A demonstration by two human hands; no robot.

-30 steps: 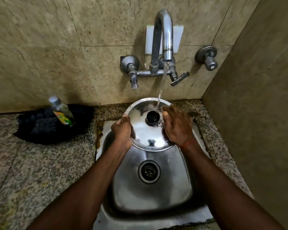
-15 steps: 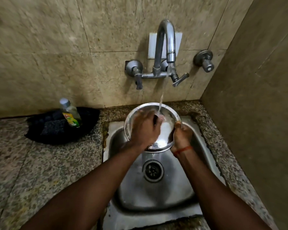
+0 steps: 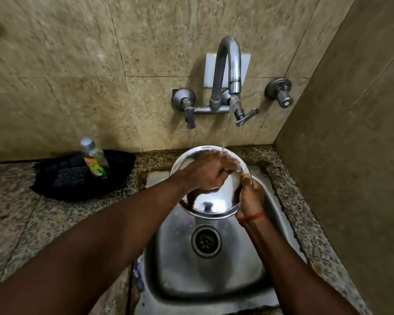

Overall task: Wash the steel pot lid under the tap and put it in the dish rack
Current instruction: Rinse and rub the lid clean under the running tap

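The round steel pot lid (image 3: 216, 204) is held tilted over the steel sink (image 3: 232, 264), under water running from the tap (image 3: 230, 64). My left hand (image 3: 208, 172) lies across the lid's upper face, fingers curled over its middle, where the stream lands; the knob is hidden beneath it. My right hand (image 3: 251, 196) grips the lid's right rim, thumb on top. A red thread circles my right wrist. No dish rack is in view.
A dish-soap bottle (image 3: 95, 159) stands in a black tray (image 3: 62, 180) on the granite counter, left of the sink. Tap handles (image 3: 246, 117) stick out of the tiled wall. A side wall closes off the right.
My left hand moved from the lid's left edge onto its middle, covering the knob. My right hand dropped from the face to grip the right rim. The camera tilted upward.
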